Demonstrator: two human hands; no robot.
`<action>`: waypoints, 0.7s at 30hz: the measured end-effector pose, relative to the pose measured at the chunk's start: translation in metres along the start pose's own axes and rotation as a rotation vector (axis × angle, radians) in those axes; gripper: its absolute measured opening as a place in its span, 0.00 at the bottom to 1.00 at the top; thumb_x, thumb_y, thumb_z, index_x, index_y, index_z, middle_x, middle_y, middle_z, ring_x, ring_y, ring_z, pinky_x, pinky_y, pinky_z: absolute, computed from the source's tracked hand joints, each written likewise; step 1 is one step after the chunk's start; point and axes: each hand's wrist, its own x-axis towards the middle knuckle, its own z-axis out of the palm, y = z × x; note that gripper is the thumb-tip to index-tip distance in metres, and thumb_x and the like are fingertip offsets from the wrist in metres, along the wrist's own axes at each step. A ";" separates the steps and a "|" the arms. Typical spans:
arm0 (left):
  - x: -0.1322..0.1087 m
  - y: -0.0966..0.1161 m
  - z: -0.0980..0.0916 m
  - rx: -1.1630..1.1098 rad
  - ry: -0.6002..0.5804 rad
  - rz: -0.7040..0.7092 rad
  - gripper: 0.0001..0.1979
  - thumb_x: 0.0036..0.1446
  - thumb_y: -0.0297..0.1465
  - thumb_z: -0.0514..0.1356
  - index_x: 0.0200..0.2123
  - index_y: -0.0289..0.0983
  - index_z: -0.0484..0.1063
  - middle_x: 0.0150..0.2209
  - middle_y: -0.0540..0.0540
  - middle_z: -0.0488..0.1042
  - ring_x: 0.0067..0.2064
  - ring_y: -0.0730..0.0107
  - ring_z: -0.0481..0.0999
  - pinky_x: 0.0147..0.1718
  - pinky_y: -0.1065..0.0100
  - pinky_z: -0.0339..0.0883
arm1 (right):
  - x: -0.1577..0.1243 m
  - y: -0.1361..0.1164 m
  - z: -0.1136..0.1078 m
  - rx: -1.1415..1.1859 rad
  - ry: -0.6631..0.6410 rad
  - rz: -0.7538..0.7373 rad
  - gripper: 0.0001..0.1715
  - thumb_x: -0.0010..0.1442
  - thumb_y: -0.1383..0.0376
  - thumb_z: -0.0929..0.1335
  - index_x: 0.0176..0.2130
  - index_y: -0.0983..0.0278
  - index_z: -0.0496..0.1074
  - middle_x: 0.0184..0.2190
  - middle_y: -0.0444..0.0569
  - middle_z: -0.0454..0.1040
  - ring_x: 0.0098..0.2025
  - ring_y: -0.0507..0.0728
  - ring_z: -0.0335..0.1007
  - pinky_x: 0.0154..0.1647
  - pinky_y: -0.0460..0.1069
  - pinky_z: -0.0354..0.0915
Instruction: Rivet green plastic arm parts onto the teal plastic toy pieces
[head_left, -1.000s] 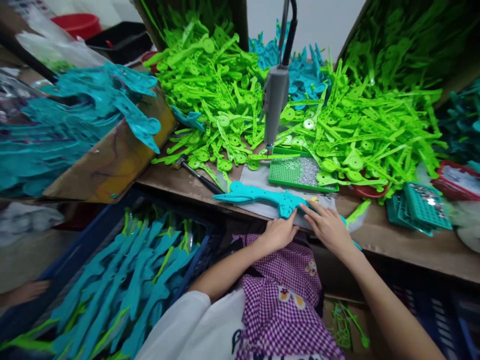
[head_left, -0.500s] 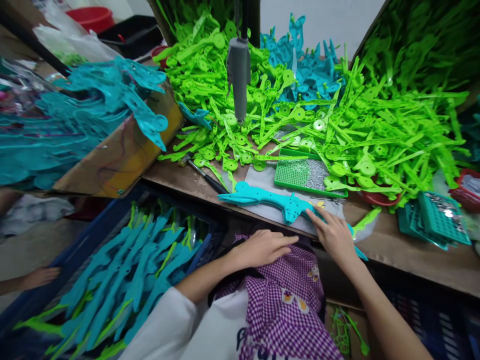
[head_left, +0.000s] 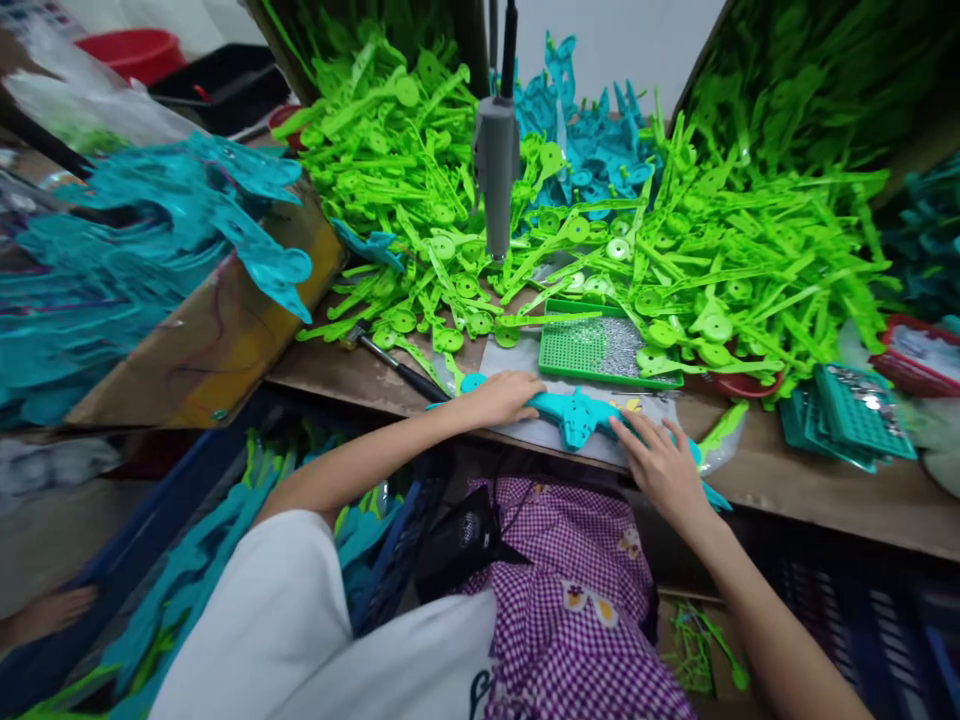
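Head view: my left hand [head_left: 504,398] and right hand [head_left: 661,462] lie over opposite halves of the turquoise piece [head_left: 577,418]; whether gripping, I cannot tell. It lies on the counter [head_left: 772,485], green parts [head_left: 716,326] heaped behind, pale wall [head_left: 626,45] beyond.

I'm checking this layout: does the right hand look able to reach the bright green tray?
Probably yes: the bright green tray lies near the right hand, though green parts overlap its right end.
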 end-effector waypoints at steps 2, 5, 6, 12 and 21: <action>0.003 -0.004 0.000 -0.080 0.019 0.008 0.17 0.56 0.34 0.62 0.48 0.35 0.68 0.47 0.41 0.73 0.48 0.60 0.72 0.45 0.66 0.63 | -0.003 -0.009 -0.002 0.046 0.072 0.024 0.27 0.66 0.66 0.61 0.64 0.58 0.57 0.59 0.51 0.68 0.60 0.60 0.63 0.61 0.59 0.51; 0.003 -0.008 0.003 -0.161 0.060 -0.015 0.17 0.54 0.34 0.64 0.47 0.36 0.69 0.46 0.43 0.73 0.47 0.61 0.73 0.44 0.67 0.63 | -0.005 -0.030 -0.004 0.115 0.107 0.019 0.31 0.67 0.66 0.60 0.66 0.58 0.51 0.60 0.49 0.66 0.61 0.58 0.61 0.63 0.57 0.49; 0.002 -0.009 0.005 -0.172 0.070 -0.029 0.18 0.54 0.34 0.65 0.47 0.36 0.69 0.46 0.44 0.73 0.47 0.61 0.73 0.43 0.67 0.63 | -0.004 -0.038 -0.003 0.130 0.097 0.007 0.32 0.67 0.66 0.60 0.67 0.58 0.49 0.61 0.49 0.65 0.62 0.57 0.60 0.64 0.57 0.48; 0.004 -0.006 0.014 -0.160 0.101 -0.083 0.19 0.49 0.33 0.68 0.45 0.37 0.71 0.44 0.45 0.75 0.47 0.59 0.74 0.43 0.66 0.64 | -0.001 -0.066 0.004 0.159 0.059 0.019 0.34 0.67 0.63 0.60 0.68 0.58 0.45 0.62 0.47 0.62 0.62 0.57 0.61 0.65 0.57 0.44; 0.009 -0.011 0.019 -0.293 0.149 -0.112 0.16 0.46 0.33 0.68 0.40 0.37 0.72 0.41 0.46 0.76 0.44 0.60 0.75 0.40 0.67 0.65 | 0.036 -0.050 -0.024 0.635 -0.008 0.223 0.17 0.67 0.61 0.61 0.51 0.59 0.72 0.50 0.50 0.76 0.51 0.57 0.72 0.50 0.54 0.65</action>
